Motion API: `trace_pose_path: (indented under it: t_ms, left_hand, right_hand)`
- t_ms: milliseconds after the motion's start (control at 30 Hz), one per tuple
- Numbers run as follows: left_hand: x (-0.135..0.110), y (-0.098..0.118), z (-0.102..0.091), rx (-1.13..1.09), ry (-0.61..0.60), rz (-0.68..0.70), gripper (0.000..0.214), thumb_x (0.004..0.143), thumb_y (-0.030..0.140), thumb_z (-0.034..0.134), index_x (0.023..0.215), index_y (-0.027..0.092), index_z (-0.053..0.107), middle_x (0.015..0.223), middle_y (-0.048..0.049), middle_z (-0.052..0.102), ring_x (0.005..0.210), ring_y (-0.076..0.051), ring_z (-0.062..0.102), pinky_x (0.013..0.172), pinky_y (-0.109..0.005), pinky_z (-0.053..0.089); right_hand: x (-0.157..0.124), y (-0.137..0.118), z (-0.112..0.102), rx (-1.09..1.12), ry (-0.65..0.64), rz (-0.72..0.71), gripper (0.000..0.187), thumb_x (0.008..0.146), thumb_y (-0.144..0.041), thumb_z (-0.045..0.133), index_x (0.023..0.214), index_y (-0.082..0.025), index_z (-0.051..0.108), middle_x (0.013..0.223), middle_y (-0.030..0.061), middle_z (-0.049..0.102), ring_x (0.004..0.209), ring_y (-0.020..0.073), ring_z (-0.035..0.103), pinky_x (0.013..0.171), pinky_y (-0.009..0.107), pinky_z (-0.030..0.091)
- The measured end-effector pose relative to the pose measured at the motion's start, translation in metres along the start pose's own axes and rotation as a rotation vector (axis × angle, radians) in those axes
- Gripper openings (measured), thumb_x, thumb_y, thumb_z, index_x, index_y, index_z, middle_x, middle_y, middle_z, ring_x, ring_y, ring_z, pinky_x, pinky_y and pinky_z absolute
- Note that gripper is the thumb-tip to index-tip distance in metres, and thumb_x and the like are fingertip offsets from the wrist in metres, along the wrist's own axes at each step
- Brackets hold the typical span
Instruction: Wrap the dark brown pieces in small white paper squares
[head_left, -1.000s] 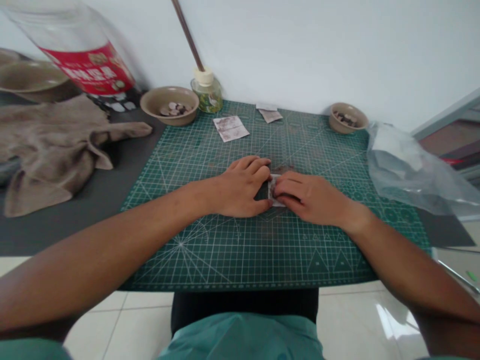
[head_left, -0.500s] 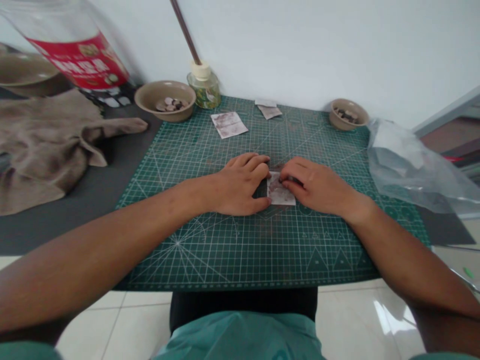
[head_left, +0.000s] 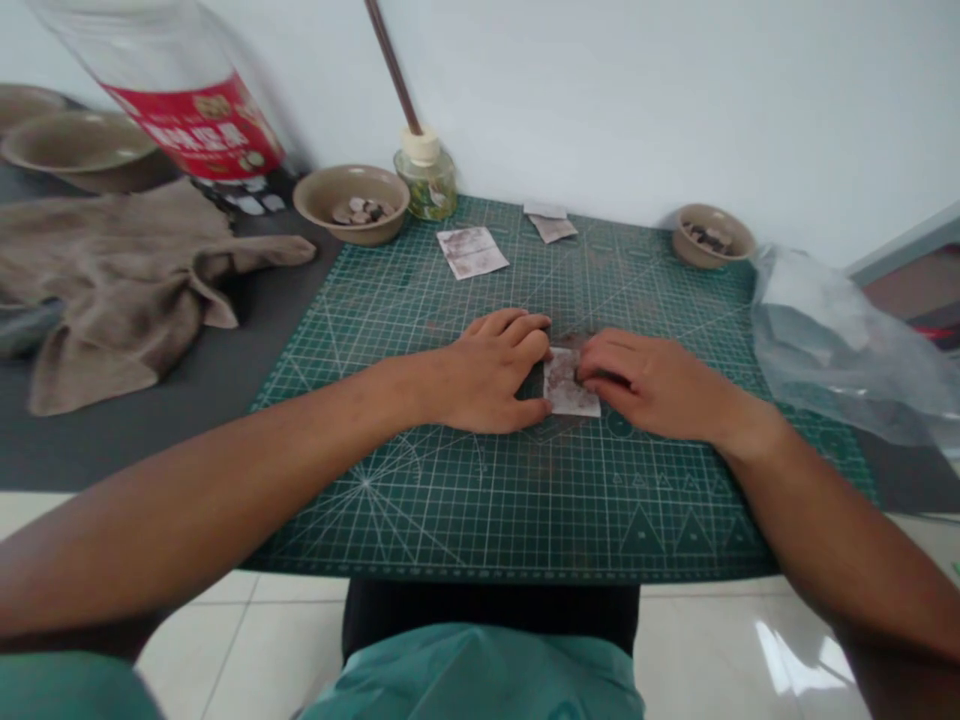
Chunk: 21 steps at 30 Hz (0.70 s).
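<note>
A small whitish sheet of paper with dark brown smudges (head_left: pixel 562 388) lies on the green cutting mat (head_left: pixel 450 510). My left hand (head_left: pixel 501 372) rests flat on the mat at its left, fingers spread, with thumb and fingertips at the sheet's left edge. Over the right part of the sheet, my right hand (head_left: pixel 645 385) is closed in a pinch. Its fingers press down on the paper. Whatever they hold is tiny and hidden by the fingertips.
Behind lie another smudged sheet (head_left: pixel 472 252) and folded papers (head_left: pixel 551 225). Bowls with small pieces stand left (head_left: pixel 352 235) and right (head_left: pixel 712 255). A reed diffuser (head_left: pixel 426 180), a large jar (head_left: pixel 202 120), a brown cloth (head_left: pixel 127 290) and a plastic bag (head_left: pixel 832 340) surround the mat.
My right hand has slid slightly right across the sheet, its fingers still pinched. My left hand keeps its place at the sheet's edge. The whole view has shifted a little.
</note>
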<state>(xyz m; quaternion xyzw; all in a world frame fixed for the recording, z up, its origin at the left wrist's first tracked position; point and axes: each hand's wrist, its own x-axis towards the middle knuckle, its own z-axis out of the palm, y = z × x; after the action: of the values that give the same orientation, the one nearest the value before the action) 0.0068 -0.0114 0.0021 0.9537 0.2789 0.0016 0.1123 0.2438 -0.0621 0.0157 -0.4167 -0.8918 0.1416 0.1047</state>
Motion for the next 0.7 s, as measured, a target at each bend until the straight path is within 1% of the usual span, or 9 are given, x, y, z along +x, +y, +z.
trace_pose_path:
  t_ms: [100,233,300,367,433,500,600,633,700]
  left_hand:
    - [0.0,0.0,0.0,-0.005,0.004,0.002,0.058,0.091,0.056,0.051,0.129,0.013,0.048,0.159,-0.0181,0.028,0.148,-0.037,0.022,0.12,-0.051,0.023]
    - [0.0,-0.001,0.001,-0.002,0.025,0.008,0.057,0.09,0.055,0.052,0.129,0.014,0.048,0.159,-0.0174,0.028,0.148,-0.037,0.021,0.12,-0.051,0.022]
    - [0.0,-0.001,0.002,-0.002,0.027,0.008,0.057,0.09,0.055,0.052,0.129,0.014,0.048,0.159,-0.0168,0.029,0.149,-0.037,0.021,0.121,-0.05,0.021]
    - [0.0,-0.001,0.002,-0.007,0.018,0.007,0.057,0.09,0.056,0.052,0.129,0.015,0.047,0.159,-0.0165,0.029,0.149,-0.036,0.021,0.121,-0.05,0.021]
    - [0.0,-0.001,0.001,-0.012,0.013,0.006,0.058,0.09,0.056,0.051,0.13,0.014,0.047,0.159,-0.0168,0.029,0.149,-0.036,0.021,0.12,-0.05,0.022]
    - [0.0,0.0,0.001,-0.017,0.015,0.006,0.058,0.091,0.056,0.051,0.13,0.014,0.047,0.159,-0.0174,0.029,0.149,-0.037,0.021,0.12,-0.051,0.022]
    - [0.0,0.0,-0.001,-0.027,0.009,-0.005,0.057,0.09,0.055,0.052,0.13,0.015,0.047,0.159,-0.0172,0.028,0.148,-0.038,0.021,0.119,-0.052,0.023]
    - [-0.001,0.0,-0.001,-0.03,0.008,-0.007,0.057,0.09,0.055,0.053,0.129,0.015,0.047,0.159,-0.0171,0.028,0.148,-0.038,0.021,0.119,-0.053,0.023]
    - [-0.001,0.001,-0.002,-0.033,0.005,-0.007,0.055,0.09,0.055,0.054,0.128,0.015,0.048,0.159,-0.017,0.029,0.148,-0.037,0.021,0.119,-0.052,0.023]
  right_hand:
    - [0.0,-0.003,0.004,0.058,-0.008,-0.079,0.013,0.096,-0.017,0.051,0.101,-0.022,0.063,0.108,0.0051,0.065,0.096,0.02,0.063,0.081,0.033,0.048]
    - [0.002,0.004,0.002,-0.012,0.07,0.032,0.014,0.096,-0.018,0.051,0.1,-0.021,0.064,0.108,0.0063,0.066,0.096,0.022,0.063,0.082,0.035,0.048]
    - [0.0,0.008,-0.002,0.006,0.03,0.026,0.012,0.094,-0.016,0.053,0.096,-0.021,0.064,0.103,0.005,0.066,0.094,0.0211,0.063,0.083,0.035,0.048]
    - [-0.002,0.008,-0.004,0.075,-0.044,-0.049,0.011,0.094,-0.016,0.054,0.096,-0.022,0.063,0.103,0.0037,0.067,0.095,0.0196,0.063,0.084,0.033,0.048]
    - [-0.002,0.003,-0.001,0.115,-0.068,-0.101,0.012,0.096,-0.017,0.053,0.1,-0.022,0.063,0.108,0.0034,0.067,0.098,0.019,0.063,0.085,0.032,0.048]
    - [0.0,-0.002,0.002,0.077,-0.026,-0.074,0.014,0.097,-0.019,0.051,0.103,-0.022,0.063,0.113,0.0046,0.066,0.1,0.02,0.063,0.085,0.032,0.048]
    - [0.003,0.0,0.002,-0.027,0.057,0.049,0.014,0.098,-0.02,0.05,0.101,-0.022,0.064,0.111,0.0064,0.067,0.096,0.0217,0.063,0.08,0.034,0.048]
    - [0.002,0.001,0.0,-0.04,0.051,0.064,0.013,0.097,-0.02,0.051,0.099,-0.022,0.064,0.107,0.006,0.068,0.094,0.0216,0.063,0.079,0.034,0.047]
    - [0.0,0.004,-0.004,-0.018,-0.006,0.025,0.011,0.096,-0.02,0.053,0.096,-0.022,0.063,0.102,0.0043,0.068,0.091,0.0206,0.063,0.077,0.033,0.047]
